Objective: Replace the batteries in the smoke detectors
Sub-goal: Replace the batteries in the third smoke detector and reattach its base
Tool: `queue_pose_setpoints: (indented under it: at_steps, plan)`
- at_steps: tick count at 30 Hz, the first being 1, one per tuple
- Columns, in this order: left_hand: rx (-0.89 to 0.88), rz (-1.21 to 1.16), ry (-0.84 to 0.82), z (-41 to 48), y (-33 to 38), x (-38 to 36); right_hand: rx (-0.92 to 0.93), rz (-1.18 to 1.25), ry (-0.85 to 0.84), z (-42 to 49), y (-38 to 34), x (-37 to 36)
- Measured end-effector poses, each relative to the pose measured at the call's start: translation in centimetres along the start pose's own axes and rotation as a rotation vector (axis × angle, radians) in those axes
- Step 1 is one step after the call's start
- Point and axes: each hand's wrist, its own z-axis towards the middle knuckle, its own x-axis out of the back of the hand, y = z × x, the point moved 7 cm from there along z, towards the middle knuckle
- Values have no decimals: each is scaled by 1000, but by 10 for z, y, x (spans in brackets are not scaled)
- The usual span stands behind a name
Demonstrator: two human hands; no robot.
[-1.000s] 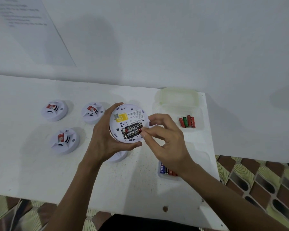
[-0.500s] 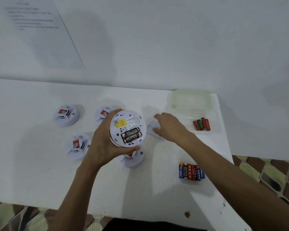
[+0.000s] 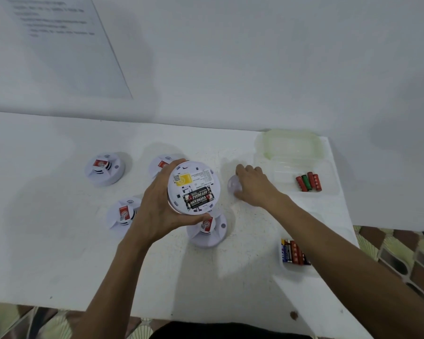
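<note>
White detector (image 3: pixel 196 172) in left hand (image 3: pixel 154 211), right hand (image 3: pixel 257 189) on cover (image 3: pixel 233 185)

"EVEREADY" is printed on the 2 black batteries (image 3: pixel 198 198).

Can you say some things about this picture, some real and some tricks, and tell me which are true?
1. The left hand holds a round white smoke detector. True.
2. Its battery slot is empty. False: two black batteries sit in it.
3. The right hand touches a small white piece by the table. True.
4. The red and green batteries lie on the floor. False: they lie in a clear tray on the table.
5. Just one other detector sits on the table. False: four other smoke detectors sit there.
</note>
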Motion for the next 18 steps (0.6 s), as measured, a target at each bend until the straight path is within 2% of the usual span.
queue_pose_setpoints:
  at_steps: [2, 6, 9, 11, 15, 18]
  plan:
    - [-13, -5, -5, 1, 1, 1, 40, 126, 74, -2, -3, 1]
    - [-22, -11, -4, 1, 3, 4, 9, 598, 180, -11, -2, 16]
    - [-28, -7, -8, -1, 3, 3, -18, 926, 178, -26, -5, 30]
    - [-27, -11, -14, -2, 2, 2, 30, 1083, 152, -38, -13, 43]
    - [-28, -10, -22, -5, 2, 0, 151, 1215, 119, -68, -39, 69]
    - [-41, 4, -25, -7, 5, 0, 213, 1165, 118, -91, -61, 84]
